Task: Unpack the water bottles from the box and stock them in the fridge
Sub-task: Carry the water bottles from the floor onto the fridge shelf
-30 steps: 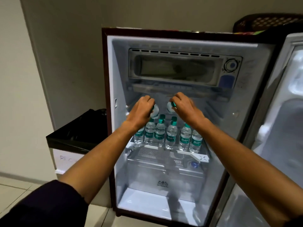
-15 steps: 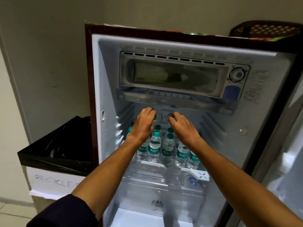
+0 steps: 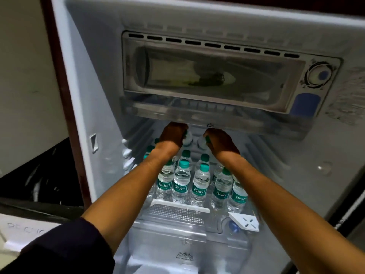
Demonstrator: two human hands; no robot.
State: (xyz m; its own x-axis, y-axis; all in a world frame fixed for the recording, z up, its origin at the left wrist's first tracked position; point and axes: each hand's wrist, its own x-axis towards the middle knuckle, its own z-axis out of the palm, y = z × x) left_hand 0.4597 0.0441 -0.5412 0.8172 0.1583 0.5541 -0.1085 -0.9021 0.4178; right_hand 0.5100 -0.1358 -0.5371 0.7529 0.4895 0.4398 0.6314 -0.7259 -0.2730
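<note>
Inside the open fridge (image 3: 94,80), two water bottles (image 3: 187,137) are gripped upright by the left hand (image 3: 172,135) and right hand (image 3: 221,142), apparently above the shelf's (image 3: 179,206) back edge, behind the standing rows.

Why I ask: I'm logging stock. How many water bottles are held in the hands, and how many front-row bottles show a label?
Clear plastic green-capped water bottles held by left hand and right hand: 2
Front-row labelled bottles standing: 5
Total: 7
Rows behind too hidden to count.

The bottles (image 3: 181,184) are clear glossy plastic with green caps; the fridge (image 3: 102,80) lining is smooth white plastic.
</note>
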